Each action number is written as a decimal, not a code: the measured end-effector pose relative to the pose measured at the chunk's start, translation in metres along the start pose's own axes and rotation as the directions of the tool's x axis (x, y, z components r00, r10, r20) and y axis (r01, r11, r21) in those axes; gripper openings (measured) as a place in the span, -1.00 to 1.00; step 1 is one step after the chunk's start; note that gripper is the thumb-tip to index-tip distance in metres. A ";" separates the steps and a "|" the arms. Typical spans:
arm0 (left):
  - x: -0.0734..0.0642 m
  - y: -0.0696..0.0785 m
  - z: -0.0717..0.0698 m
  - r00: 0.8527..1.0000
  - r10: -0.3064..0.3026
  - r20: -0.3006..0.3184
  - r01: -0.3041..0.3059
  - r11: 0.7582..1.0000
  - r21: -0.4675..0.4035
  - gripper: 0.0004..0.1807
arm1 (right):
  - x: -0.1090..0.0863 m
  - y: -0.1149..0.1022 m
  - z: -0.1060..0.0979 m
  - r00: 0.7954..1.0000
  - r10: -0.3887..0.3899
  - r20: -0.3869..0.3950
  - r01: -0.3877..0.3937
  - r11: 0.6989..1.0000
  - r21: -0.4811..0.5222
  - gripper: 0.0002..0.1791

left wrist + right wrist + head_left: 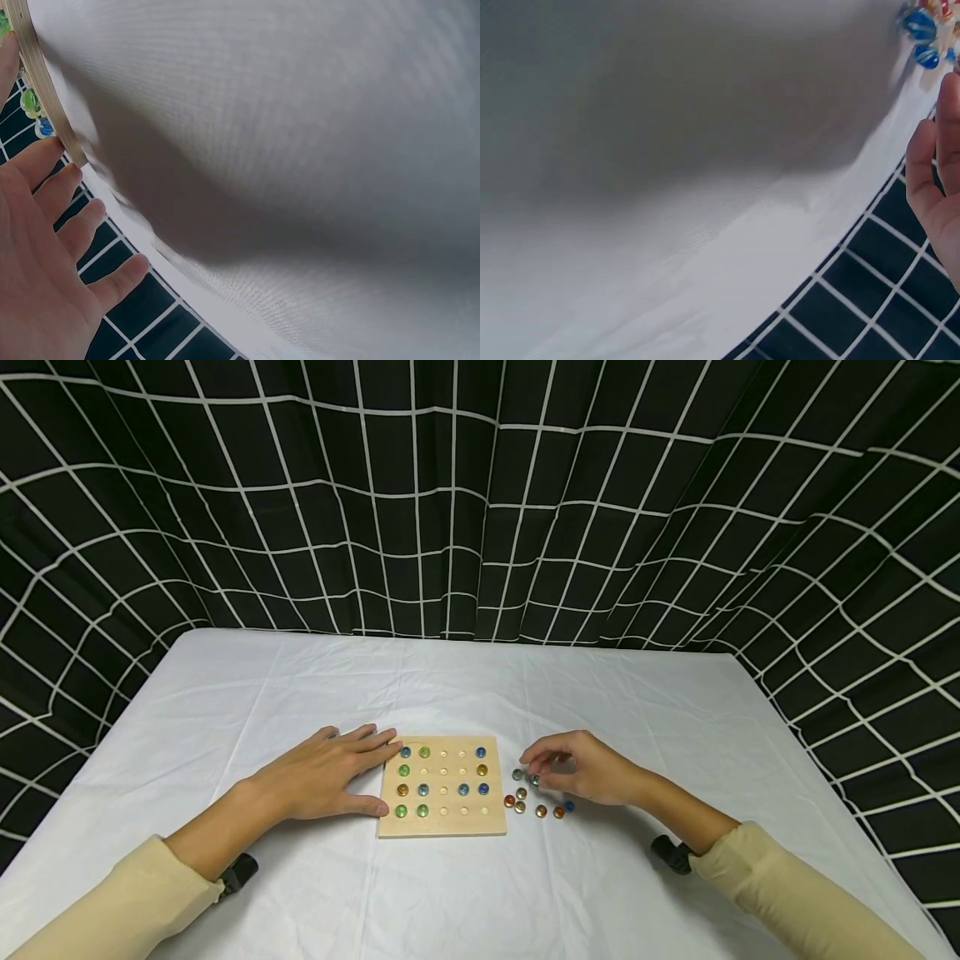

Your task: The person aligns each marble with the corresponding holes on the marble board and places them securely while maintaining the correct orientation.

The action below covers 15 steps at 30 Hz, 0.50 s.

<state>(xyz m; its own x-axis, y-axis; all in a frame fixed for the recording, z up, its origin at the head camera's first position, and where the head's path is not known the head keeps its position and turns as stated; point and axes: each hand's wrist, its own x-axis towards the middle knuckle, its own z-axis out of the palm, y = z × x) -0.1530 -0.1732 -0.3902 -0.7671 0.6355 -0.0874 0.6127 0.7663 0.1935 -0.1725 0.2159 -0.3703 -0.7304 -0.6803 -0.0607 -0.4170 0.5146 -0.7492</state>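
Glassy and greenish, a marble (535, 780) sits right of the wooden board (442, 825), the right hand (588, 768) curling finger and thumb round it; likely light, hard and slippery, best pinched across its middle, while the left hand (322, 774) rests spread-fingered on the board's edge

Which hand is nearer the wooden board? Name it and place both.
Left. The left hand touches the wooden board at its left edge; the right hand is apart from it, beyond its right edge, at the loose marbles.
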 end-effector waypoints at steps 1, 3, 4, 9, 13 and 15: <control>0.000 0.000 0.000 1.000 0.000 0.000 0.000 1.000 -0.001 0.01 | 0.001 -0.002 0.001 1.000 -0.003 0.004 0.003 1.000 -0.001 -0.70; 0.000 0.000 0.000 1.000 0.001 -0.001 -0.001 1.000 0.000 0.00 | 0.002 -0.005 0.002 1.000 -0.009 0.012 0.009 1.000 -0.001 -0.70; 0.000 0.000 0.000 1.000 0.002 -0.002 -0.002 1.000 0.000 0.00 | 0.002 -0.006 0.003 1.000 -0.011 0.015 0.011 1.000 -0.002 -0.70; 0.000 0.000 0.000 1.000 0.005 -0.005 -0.005 1.000 -0.005 0.00 | 0.005 -0.011 0.007 0.999 -0.026 0.027 0.026 1.000 0.006 -0.72; 0.000 0.000 0.000 1.000 0.005 -0.004 -0.005 1.000 -0.007 0.00 | 0.008 -0.015 0.012 0.998 -0.043 0.042 0.042 0.999 0.029 -0.72; 0.000 0.000 0.000 1.000 0.005 -0.005 -0.005 1.000 -0.009 0.00 | 0.010 -0.017 0.015 0.997 -0.052 0.049 0.050 0.998 0.042 -0.72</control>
<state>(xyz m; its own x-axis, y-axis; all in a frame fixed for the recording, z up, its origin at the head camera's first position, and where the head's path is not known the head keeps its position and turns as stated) -0.1528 -0.1734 -0.3905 -0.7649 0.6390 -0.0812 0.6151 0.7619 0.2029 -0.1646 0.1924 -0.3678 -0.6806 -0.7307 -0.0535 -0.4300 0.4574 -0.7784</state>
